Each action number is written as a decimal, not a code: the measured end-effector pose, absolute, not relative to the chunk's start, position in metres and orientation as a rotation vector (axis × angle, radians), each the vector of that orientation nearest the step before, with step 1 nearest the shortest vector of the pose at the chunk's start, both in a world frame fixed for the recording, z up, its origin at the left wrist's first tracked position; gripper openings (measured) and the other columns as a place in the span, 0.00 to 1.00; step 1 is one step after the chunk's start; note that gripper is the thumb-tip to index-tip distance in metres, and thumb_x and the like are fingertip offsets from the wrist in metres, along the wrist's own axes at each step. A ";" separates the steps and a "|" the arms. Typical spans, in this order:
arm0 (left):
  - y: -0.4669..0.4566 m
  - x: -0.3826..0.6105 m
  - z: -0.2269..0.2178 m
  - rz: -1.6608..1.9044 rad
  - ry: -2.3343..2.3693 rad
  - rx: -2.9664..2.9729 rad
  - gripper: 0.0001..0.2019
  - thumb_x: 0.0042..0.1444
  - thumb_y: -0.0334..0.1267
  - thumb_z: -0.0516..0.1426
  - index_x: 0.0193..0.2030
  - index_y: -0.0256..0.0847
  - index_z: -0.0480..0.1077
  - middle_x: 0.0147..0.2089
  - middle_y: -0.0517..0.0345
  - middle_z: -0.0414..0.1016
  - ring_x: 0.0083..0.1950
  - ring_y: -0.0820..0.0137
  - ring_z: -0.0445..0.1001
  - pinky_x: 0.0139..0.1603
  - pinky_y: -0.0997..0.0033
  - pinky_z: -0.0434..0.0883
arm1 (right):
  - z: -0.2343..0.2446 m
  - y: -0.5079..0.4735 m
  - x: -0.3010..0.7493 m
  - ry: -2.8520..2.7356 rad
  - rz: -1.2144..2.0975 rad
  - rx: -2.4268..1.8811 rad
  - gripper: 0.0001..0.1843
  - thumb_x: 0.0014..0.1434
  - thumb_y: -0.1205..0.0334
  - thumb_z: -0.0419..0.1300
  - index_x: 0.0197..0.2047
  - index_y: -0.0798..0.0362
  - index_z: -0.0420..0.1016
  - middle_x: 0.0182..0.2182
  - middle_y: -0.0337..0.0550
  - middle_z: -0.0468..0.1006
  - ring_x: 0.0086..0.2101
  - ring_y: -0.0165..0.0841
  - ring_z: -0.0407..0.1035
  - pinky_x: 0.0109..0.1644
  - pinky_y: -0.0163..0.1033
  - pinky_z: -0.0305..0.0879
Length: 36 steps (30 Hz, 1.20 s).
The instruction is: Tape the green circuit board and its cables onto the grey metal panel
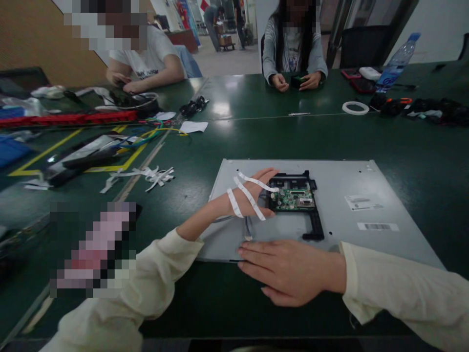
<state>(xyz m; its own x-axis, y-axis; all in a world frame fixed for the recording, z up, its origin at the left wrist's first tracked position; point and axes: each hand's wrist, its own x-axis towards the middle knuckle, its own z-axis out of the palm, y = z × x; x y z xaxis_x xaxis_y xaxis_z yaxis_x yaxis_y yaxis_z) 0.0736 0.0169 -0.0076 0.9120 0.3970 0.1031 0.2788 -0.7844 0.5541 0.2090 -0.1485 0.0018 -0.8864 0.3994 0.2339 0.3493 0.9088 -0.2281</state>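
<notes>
A grey flat panel (344,181), like the back of a display, lies on the table in front of me. A green circuit board (293,198) sits on it in a black plastic frame (315,226). My left hand (249,195) lies over the panel at the frame's left side, fingers stretched and thumb apart. Several white strips (249,196) lie across its back. My right hand (293,269) rests flat at the panel's near edge, fingers outstretched. Just beyond its fingertips ends a grey cable (248,230) with a pale connector; part of the cable is hidden under my left hand.
Loose white strips (157,177) and a blurred-out phone-like object (97,247) lie left. Cables and a red bar (73,119) are farther left. A white tape ring (355,108) and a bottle (397,63) stand far right. Two people sit across the table (249,139).
</notes>
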 end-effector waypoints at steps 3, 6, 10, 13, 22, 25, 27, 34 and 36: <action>0.013 0.076 -0.011 0.338 0.507 2.471 0.53 0.40 0.48 0.66 0.69 0.39 0.42 0.71 0.39 0.41 0.71 0.50 0.45 0.68 0.45 0.51 | 0.002 -0.145 0.209 -2.811 0.242 -0.545 0.27 0.65 0.61 0.45 0.61 0.71 0.60 0.61 0.63 0.59 0.63 0.42 0.51 0.67 0.42 0.47; 0.010 0.077 -0.015 0.366 0.530 2.442 0.51 0.42 0.47 0.65 0.69 0.39 0.41 0.72 0.40 0.40 0.71 0.51 0.43 0.69 0.46 0.50 | 0.000 -0.143 0.209 -2.815 0.230 -0.544 0.24 0.66 0.64 0.45 0.61 0.68 0.61 0.62 0.62 0.59 0.63 0.40 0.52 0.67 0.42 0.47; 0.011 0.079 -0.019 0.374 0.542 2.409 0.53 0.41 0.47 0.65 0.69 0.40 0.41 0.72 0.39 0.38 0.71 0.50 0.43 0.68 0.45 0.50 | -0.003 -0.143 0.209 -2.810 0.209 -0.592 0.23 0.67 0.65 0.44 0.62 0.65 0.61 0.62 0.57 0.59 0.62 0.37 0.52 0.65 0.42 0.51; 0.013 0.078 -0.020 0.380 0.528 2.400 0.52 0.40 0.47 0.66 0.69 0.42 0.42 0.72 0.41 0.39 0.71 0.50 0.43 0.68 0.44 0.49 | -0.004 -0.144 0.209 -2.810 0.203 -0.600 0.22 0.67 0.66 0.44 0.62 0.65 0.61 0.62 0.57 0.59 0.62 0.37 0.52 0.65 0.41 0.51; 0.016 0.075 -0.020 0.326 0.490 2.462 0.53 0.42 0.50 0.65 0.70 0.41 0.39 0.72 0.39 0.37 0.71 0.50 0.41 0.68 0.42 0.49 | 0.003 -0.140 0.212 -2.821 0.337 -0.566 0.22 0.66 0.69 0.45 0.62 0.65 0.60 0.63 0.57 0.57 0.64 0.36 0.49 0.66 0.41 0.49; 0.016 0.073 -0.019 0.300 0.478 2.491 0.53 0.44 0.49 0.64 0.70 0.39 0.38 0.72 0.39 0.34 0.72 0.51 0.40 0.68 0.43 0.49 | 0.003 -0.140 0.212 -2.824 0.334 -0.570 0.21 0.68 0.68 0.43 0.62 0.64 0.61 0.63 0.56 0.57 0.64 0.35 0.48 0.66 0.40 0.49; 0.017 0.073 -0.018 0.277 0.463 2.504 0.52 0.46 0.49 0.64 0.70 0.38 0.36 0.72 0.38 0.32 0.72 0.51 0.39 0.68 0.44 0.49 | 0.002 -0.140 0.212 -2.825 0.310 -0.572 0.21 0.68 0.68 0.42 0.62 0.63 0.61 0.63 0.56 0.57 0.64 0.36 0.48 0.66 0.40 0.50; 0.017 0.071 -0.016 0.233 0.464 2.529 0.52 0.48 0.52 0.62 0.71 0.41 0.34 0.72 0.38 0.32 0.72 0.48 0.39 0.67 0.42 0.49 | -0.001 -0.141 0.211 -2.808 0.245 -0.579 0.20 0.69 0.66 0.43 0.59 0.61 0.63 0.62 0.54 0.60 0.63 0.34 0.51 0.65 0.41 0.51; 0.017 0.071 -0.015 0.224 0.453 2.526 0.52 0.49 0.52 0.62 0.71 0.40 0.34 0.72 0.38 0.32 0.72 0.49 0.39 0.68 0.44 0.49 | -0.001 -0.141 0.211 -2.805 0.245 -0.587 0.19 0.69 0.66 0.42 0.59 0.61 0.63 0.62 0.53 0.60 0.63 0.34 0.50 0.65 0.41 0.52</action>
